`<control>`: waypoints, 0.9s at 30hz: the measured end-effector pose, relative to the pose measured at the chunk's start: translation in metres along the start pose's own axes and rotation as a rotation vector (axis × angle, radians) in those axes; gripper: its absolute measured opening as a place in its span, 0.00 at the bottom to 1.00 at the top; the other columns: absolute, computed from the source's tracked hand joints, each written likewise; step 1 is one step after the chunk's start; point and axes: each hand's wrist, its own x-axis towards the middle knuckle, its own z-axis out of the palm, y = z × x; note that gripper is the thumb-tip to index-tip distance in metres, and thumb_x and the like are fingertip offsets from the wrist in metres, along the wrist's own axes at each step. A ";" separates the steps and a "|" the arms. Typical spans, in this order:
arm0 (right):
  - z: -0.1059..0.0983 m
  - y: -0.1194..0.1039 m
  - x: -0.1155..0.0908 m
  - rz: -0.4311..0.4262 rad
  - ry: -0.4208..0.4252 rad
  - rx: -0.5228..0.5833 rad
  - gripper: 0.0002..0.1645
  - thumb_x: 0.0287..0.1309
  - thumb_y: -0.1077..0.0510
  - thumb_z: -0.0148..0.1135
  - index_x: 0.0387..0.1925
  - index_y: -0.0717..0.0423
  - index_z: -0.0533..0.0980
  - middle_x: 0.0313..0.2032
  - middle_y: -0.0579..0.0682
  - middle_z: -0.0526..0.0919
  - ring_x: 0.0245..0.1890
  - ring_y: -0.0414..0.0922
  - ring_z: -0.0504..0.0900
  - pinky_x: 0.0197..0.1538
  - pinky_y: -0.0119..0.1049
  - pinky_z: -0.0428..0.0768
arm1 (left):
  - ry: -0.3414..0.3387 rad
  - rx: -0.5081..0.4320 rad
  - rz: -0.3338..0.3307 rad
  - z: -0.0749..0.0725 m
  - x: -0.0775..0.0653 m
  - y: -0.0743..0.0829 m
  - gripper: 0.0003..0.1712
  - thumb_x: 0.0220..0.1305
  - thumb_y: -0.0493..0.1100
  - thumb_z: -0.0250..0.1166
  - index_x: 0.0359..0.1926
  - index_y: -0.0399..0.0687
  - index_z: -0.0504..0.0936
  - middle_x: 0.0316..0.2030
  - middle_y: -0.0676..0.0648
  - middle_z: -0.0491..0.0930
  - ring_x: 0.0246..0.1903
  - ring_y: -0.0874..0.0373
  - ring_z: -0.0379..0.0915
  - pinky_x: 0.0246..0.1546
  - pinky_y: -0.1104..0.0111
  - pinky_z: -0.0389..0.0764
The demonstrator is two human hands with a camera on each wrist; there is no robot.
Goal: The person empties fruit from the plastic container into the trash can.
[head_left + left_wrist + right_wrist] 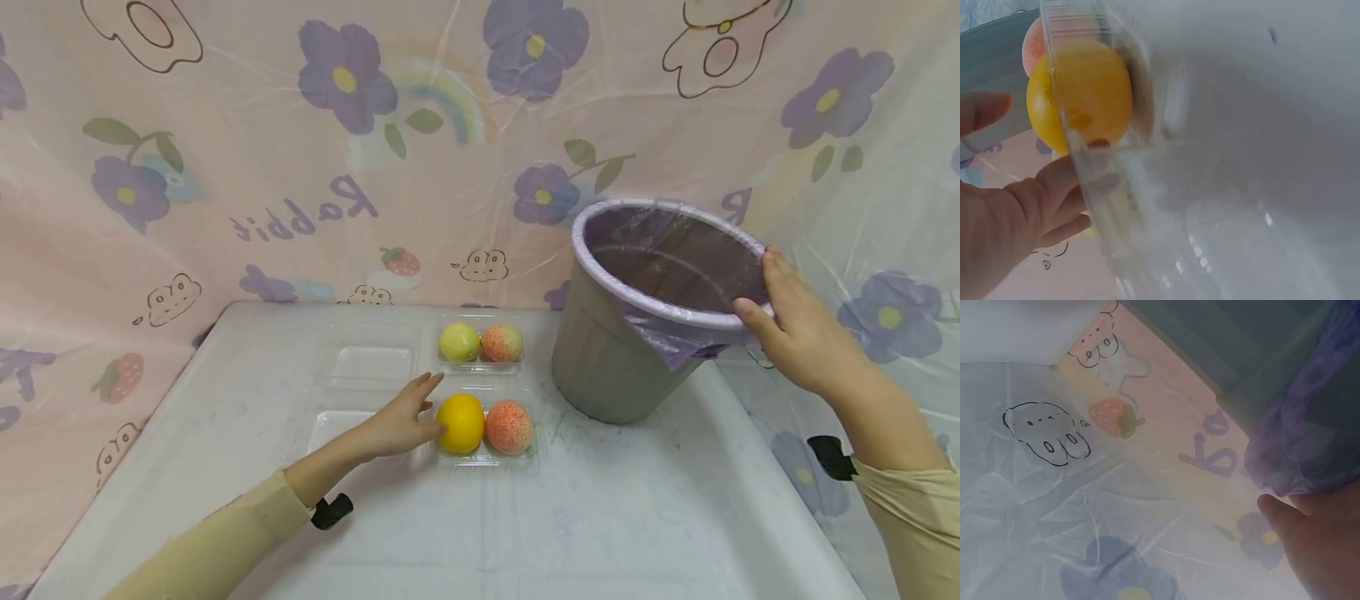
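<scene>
My left hand [402, 423] reaches in from the left beside a yellow, orange-like fruit [461, 423], its thumb overlapping the fruit's left side and its other fingers extended. In the left wrist view the fingers [1063, 197] lie beyond a clear plastic wall, close to the yellow fruit [1079, 100]. This fruit sits in a clear plastic container [480, 463] with a speckled red peach-like fruit [510, 427] on its right. My right hand [798, 329] grips the right rim of a grey trash bin [622, 358], which is tilted and lined with a purple bag [675, 329].
Behind the yellow fruit, a smaller clear container [480, 367] holds a yellow-green fruit [458, 342] and a speckled peach-like fruit [501, 342]. Clear container lids [375, 362] lie to the left on the white table [600, 517]. A printed curtain [427, 183] hangs behind.
</scene>
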 end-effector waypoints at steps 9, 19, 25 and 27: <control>0.001 0.000 0.000 -0.013 0.013 0.002 0.45 0.82 0.50 0.42 0.78 0.75 0.36 0.79 0.74 0.35 0.80 0.67 0.33 0.81 0.52 0.30 | -0.049 -0.270 -0.157 0.008 0.002 -0.002 0.59 0.67 0.37 0.67 0.83 0.37 0.34 0.81 0.30 0.38 0.68 0.32 0.67 0.49 0.52 0.88; 0.001 0.001 -0.001 -0.012 0.020 0.003 0.45 0.82 0.50 0.42 0.79 0.74 0.36 0.79 0.74 0.35 0.80 0.67 0.34 0.81 0.52 0.30 | -0.031 -0.287 -0.186 0.019 0.003 -0.004 0.59 0.61 0.31 0.61 0.83 0.41 0.34 0.80 0.30 0.39 0.55 0.42 0.70 0.35 0.60 0.88; 0.002 0.002 0.000 -0.021 0.022 0.009 0.45 0.81 0.51 0.42 0.78 0.75 0.36 0.79 0.75 0.36 0.80 0.67 0.34 0.81 0.52 0.30 | 0.012 -0.314 -0.179 0.024 0.007 -0.008 0.59 0.58 0.24 0.58 0.83 0.38 0.33 0.79 0.32 0.44 0.56 0.41 0.67 0.35 0.62 0.87; 0.002 0.002 0.000 -0.023 0.020 0.008 0.44 0.82 0.50 0.42 0.78 0.75 0.36 0.79 0.75 0.35 0.80 0.67 0.33 0.81 0.52 0.30 | 0.016 -0.323 -0.175 0.025 0.007 -0.009 0.59 0.58 0.23 0.57 0.83 0.39 0.33 0.79 0.32 0.45 0.57 0.40 0.67 0.35 0.61 0.87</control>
